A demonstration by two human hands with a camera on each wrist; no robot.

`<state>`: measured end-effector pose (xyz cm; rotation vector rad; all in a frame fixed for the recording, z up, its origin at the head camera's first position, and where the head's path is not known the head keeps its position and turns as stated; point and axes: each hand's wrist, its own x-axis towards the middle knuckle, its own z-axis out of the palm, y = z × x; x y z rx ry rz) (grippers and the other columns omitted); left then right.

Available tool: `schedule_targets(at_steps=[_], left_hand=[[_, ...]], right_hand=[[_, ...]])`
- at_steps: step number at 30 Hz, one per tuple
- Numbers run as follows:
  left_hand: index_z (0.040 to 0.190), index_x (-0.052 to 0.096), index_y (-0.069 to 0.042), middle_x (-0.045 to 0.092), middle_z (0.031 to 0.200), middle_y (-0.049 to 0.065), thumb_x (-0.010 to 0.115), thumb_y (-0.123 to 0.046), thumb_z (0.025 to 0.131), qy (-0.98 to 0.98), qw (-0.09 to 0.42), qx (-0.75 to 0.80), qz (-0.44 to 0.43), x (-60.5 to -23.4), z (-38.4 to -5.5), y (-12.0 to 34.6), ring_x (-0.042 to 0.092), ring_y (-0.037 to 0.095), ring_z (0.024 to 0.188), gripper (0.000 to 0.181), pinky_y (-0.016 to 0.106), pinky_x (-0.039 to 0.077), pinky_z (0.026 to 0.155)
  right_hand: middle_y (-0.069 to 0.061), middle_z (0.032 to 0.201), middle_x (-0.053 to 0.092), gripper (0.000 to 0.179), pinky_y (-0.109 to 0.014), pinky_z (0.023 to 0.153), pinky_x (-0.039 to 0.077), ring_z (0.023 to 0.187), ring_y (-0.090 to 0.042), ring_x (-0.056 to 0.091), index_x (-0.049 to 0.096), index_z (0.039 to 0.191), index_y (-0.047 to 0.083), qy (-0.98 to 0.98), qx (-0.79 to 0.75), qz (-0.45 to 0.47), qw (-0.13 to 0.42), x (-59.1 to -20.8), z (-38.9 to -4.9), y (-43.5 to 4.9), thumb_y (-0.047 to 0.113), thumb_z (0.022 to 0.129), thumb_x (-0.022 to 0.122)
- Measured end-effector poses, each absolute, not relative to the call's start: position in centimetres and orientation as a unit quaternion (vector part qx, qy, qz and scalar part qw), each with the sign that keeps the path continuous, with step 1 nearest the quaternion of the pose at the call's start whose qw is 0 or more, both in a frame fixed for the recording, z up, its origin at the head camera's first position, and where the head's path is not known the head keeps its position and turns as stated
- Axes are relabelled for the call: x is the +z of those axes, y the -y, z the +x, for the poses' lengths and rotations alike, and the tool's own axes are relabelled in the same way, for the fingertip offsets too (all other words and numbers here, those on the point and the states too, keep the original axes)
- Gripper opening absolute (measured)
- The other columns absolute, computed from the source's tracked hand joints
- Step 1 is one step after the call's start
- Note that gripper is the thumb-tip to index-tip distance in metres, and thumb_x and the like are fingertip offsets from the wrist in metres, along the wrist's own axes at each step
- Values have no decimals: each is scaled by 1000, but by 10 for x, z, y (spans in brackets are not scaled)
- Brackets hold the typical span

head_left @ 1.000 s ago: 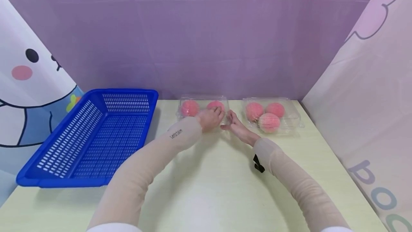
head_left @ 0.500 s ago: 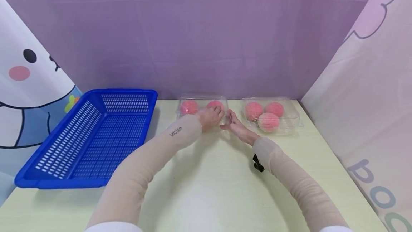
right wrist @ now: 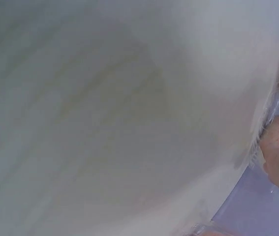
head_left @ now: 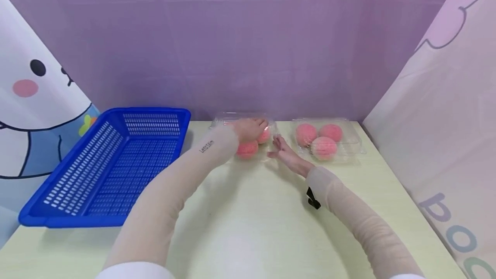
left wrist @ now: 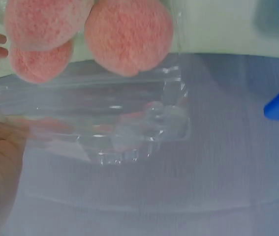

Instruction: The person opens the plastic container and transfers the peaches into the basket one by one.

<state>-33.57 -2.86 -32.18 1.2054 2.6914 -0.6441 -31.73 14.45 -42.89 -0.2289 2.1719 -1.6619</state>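
Note:
On the table at the back stands a clear plastic clamshell box (head_left: 277,129) holding pink peaches; the front peach (head_left: 247,150) shows below my left hand (head_left: 248,129). That hand reaches over the box, at its lid. In the left wrist view the clear lid (left wrist: 154,120) is swung back from the peaches (left wrist: 128,37), towards the curtain. My right hand (head_left: 288,157), fingers extended, is by the box's right front corner; whether it touches the plastic cannot be told. The right wrist view is mostly filled by a pale blurred surface, with peaches at its right edge.
A second clear box (head_left: 352,141) with three peaches (head_left: 324,147) stands to the right. On the left is a large blue plastic basket (head_left: 180,141) with nothing seen inside. A purple curtain (head_left: 240,46) hangs directly behind the table (head_left: 248,227).
My left hand has moved up and back, and the left box's lid has swung back with it, uncovering the front peach. The right hand has barely moved.

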Motion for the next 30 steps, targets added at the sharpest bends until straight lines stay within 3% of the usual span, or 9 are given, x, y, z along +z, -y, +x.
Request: schedule_targets(at_steps=[10, 14, 17, 21, 24, 26, 30], left_hand=[[146, 12, -4, 16, 153, 13, 29, -12, 99, -915, 80, -125, 376, -318, -339, 32, 18, 26, 140, 51, 38, 20, 114], [148, 13, -16, 16, 154, 3, 19, -35, 100, -943, 142, 38, 297, -321, -341, 36, 15, 21, 141, 52, 38, 15, 115], [148, 15, -23, 16, 154, -4, 14, -47, 98, -945, 158, 128, 257, -324, -341, 38, 14, 17, 141, 55, 37, 13, 115], [148, 14, -23, 13, 154, -2, 22, -36, 100, -940, 145, 90, 295, -324, -338, 39, 13, 19, 141, 51, 38, 12, 115], [148, 14, -22, 16, 154, -1, 35, -25, 98, -941, 109, 56, 317, -319, -334, 40, 19, 21, 140, 54, 39, 17, 114], [146, 23, -21, 27, 150, 0, 42, -21, 97, -944, 54, 44, 323, -317, -333, 41, 33, 22, 134, 53, 40, 29, 110], [133, 46, -9, 49, 136, 8, 55, -2, 88, -937, -119, -27, 327, -309, -338, 46, 55, 26, 115, 47, 36, 51, 89]], right_hand=[[-6, 155, -9, 87, -46, 115, 4, 142, -21, -4, -15, 146, 15, -785, -585, -72, 192, -420, -318, -145, 20, 91, 53], [-5, 155, -9, 87, -45, 115, 2, 142, -21, -4, -16, 145, 15, -778, -595, -74, 187, -421, -321, -147, 22, 92, 52], [-5, 155, -8, 83, -44, 115, 2, 142, -21, -3, -13, 146, 15, -766, -614, -79, 173, -425, -323, -149, 19, 93, 51], [-5, 155, -4, 79, -43, 115, 4, 142, -22, -1, -8, 147, 14, -759, -625, -89, 162, -431, -321, -150, 14, 93, 49], [-6, 155, -4, 78, -43, 115, 4, 142, -23, -1, -8, 147, 12, -761, -621, -97, 161, -435, -320, -151, 14, 93, 49], [-7, 155, -4, 78, -45, 114, 4, 142, -25, -1, -8, 147, 10, -764, -616, -106, 161, -438, -318, -152, 14, 93, 48], [-7, 155, -5, 80, -45, 114, 5, 142, -25, -1, -9, 147, 10, -766, -611, -120, 159, -440, -318, -154, 17, 93, 49]])
